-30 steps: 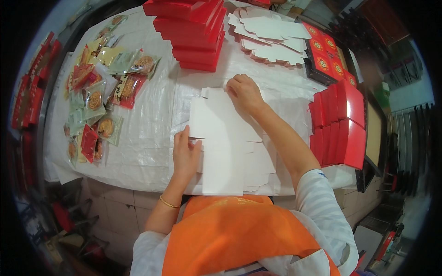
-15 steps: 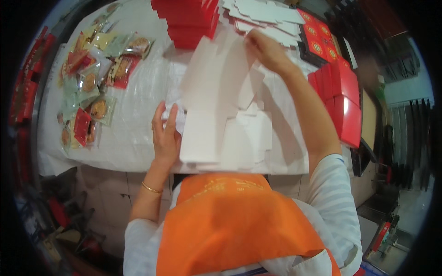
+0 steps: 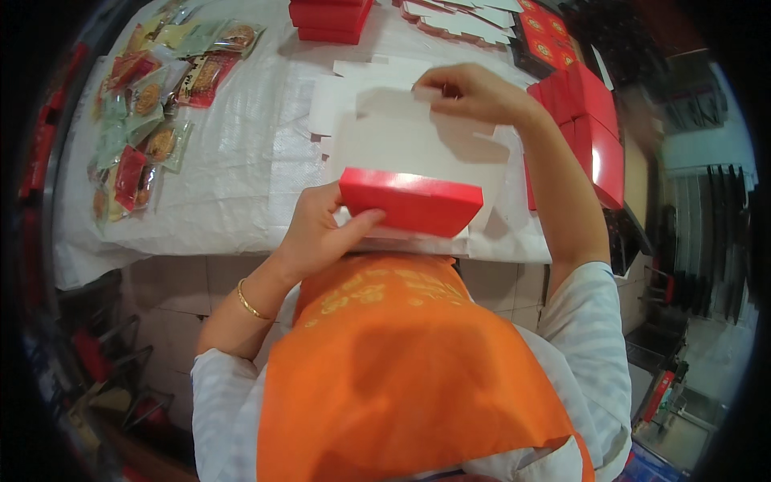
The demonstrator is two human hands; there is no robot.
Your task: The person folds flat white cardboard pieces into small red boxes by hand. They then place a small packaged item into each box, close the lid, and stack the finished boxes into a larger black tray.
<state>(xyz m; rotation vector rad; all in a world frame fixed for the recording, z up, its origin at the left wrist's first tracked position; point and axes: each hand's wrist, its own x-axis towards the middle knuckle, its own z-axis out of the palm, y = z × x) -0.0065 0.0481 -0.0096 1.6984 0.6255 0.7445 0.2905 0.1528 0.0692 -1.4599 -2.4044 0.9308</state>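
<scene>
A flat cardboard box blank (image 3: 393,145), white inside and red outside, lies before me with its near side folded up. My left hand (image 3: 321,229) grips that raised red side at its left end, thumb on the outer face. At the blank's far right part my right hand (image 3: 466,92) is bent over with curled fingers, pinching a pale, blurred flap at its edge. More white blanks (image 3: 321,104) show beneath and beyond it on the white-covered table (image 3: 241,185).
Wrapped pastries (image 3: 144,120) lie in a heap at the left. Red boxes (image 3: 329,20) are stacked at the far middle, with flat white blanks (image 3: 462,20) beside them. More red boxes (image 3: 578,132) and patterned red ones (image 3: 546,32) stand at the right.
The blank has come down flat and its near side is now folded up, red face showing. My left hand has closed on that side; my right hand has moved slightly lower.
</scene>
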